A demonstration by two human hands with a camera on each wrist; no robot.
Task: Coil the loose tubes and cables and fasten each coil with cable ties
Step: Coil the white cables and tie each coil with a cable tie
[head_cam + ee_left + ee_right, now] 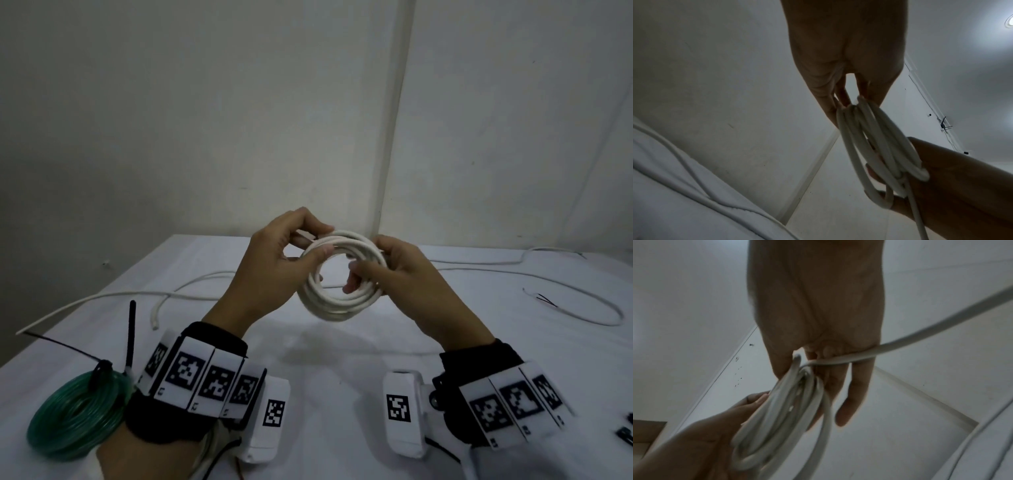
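Note:
I hold a coil of white cable in the air above the table. My left hand pinches its upper left side between thumb and fingers. My right hand grips the right side, with fingers hooked through the ring. In the left wrist view the coil hangs from the left fingertips down to the right hand. The right wrist view shows a loose tail of the coil crossing the right fingers and running off to the right.
A coiled green tube fastened with a black cable tie lies at the near left. Loose white cables trail over the white table, with another long loop on the right. Small black pieces sit at the right edge.

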